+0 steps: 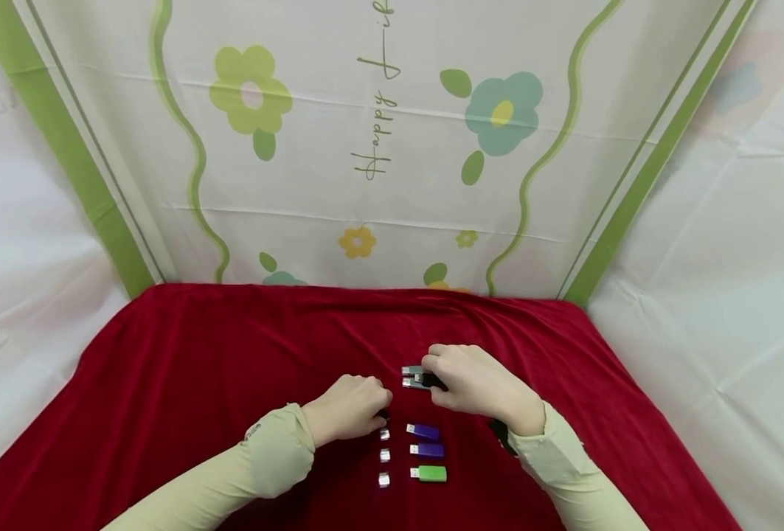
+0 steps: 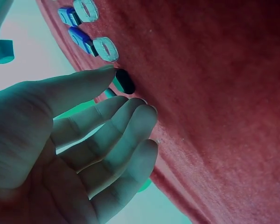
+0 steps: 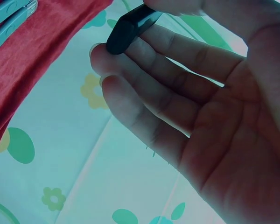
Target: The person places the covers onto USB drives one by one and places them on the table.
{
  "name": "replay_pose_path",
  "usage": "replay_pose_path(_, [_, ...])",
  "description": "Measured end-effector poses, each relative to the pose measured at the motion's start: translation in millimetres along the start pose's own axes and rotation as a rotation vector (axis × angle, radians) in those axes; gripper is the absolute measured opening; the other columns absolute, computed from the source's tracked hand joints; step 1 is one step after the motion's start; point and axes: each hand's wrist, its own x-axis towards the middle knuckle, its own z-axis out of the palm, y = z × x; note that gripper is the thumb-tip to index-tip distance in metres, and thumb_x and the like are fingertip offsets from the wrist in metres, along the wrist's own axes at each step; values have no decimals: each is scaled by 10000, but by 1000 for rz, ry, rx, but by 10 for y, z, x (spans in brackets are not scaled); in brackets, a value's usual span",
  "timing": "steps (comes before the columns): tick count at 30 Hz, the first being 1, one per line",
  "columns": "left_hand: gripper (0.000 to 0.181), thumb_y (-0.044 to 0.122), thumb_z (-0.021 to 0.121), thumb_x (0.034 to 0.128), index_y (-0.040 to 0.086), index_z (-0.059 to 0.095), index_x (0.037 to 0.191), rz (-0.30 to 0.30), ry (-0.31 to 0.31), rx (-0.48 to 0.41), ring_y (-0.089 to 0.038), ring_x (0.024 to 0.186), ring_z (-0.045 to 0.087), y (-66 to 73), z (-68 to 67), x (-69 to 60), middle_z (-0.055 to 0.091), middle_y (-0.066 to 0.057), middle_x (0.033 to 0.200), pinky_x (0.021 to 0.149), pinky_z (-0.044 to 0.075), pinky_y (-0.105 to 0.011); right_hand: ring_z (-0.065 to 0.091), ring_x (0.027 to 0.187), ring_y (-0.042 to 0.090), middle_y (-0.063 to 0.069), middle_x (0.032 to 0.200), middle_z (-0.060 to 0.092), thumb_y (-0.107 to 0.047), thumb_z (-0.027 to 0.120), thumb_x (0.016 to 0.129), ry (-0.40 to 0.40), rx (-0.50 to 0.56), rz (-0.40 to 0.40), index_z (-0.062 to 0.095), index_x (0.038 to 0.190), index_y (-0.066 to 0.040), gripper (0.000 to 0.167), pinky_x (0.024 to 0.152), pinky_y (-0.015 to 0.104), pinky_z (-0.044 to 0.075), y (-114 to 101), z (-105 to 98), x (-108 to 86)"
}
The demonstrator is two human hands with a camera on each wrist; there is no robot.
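Note:
My right hand (image 1: pixel 474 380) pinches a black USB stick (image 3: pixel 130 30) between thumb and fingers, its metal plug pointing left. Just beyond lie two grey USB sticks (image 3: pixel 11 28) on the red cloth, partly covered by this hand in the head view. To the left, my left hand (image 1: pixel 348 405) holds a small black cap (image 2: pixel 125 81) between the thumb and fingertips, low over the cloth. Nearer the body, clear caps (image 1: pixel 384 456) form a column, each beside a stick: two blue USB sticks (image 1: pixel 427 450) and a green USB stick (image 1: pixel 431 474).
A red velvet cloth (image 1: pixel 232 354) covers the table, with folds toward its back edge. White curtains with printed flowers (image 1: pixel 312 184) hang behind the table and on both sides.

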Motion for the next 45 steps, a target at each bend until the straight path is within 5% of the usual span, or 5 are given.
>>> replay_pose_path(27, [319, 258, 834, 754, 193, 543, 641, 23, -59, 33, -87, 534, 492, 12, 53, 122, 501, 63, 649, 455, 417, -255, 353, 546, 60, -89, 688, 405, -37, 718, 691, 2, -6, 1, 533, 700, -135, 210, 475, 206, 337, -1, 21, -9])
replay_pose_path(38, [353, 112, 782, 725, 205, 474, 580, 31, -16, -246, 44, 462, 274, -93, 80, 160, 332, 165, 475, 430, 293, -131, 355, 551, 57, -91, 695, 413, -47, 741, 698, 2, -4, -3, 542, 710, -141, 220, 484, 206, 338, 8, 23, -2])
replay_pose_path(45, [212, 91, 777, 765, 189, 610, 679, 59, -12, -370, 75, 513, 430, -156, -2, 106, 495, 175, 589, 496, 393, -99, 361, 551, 55, -92, 698, 416, -60, 748, 699, -5, -15, 0, 546, 712, -144, 219, 481, 204, 342, 16, 20, 0])
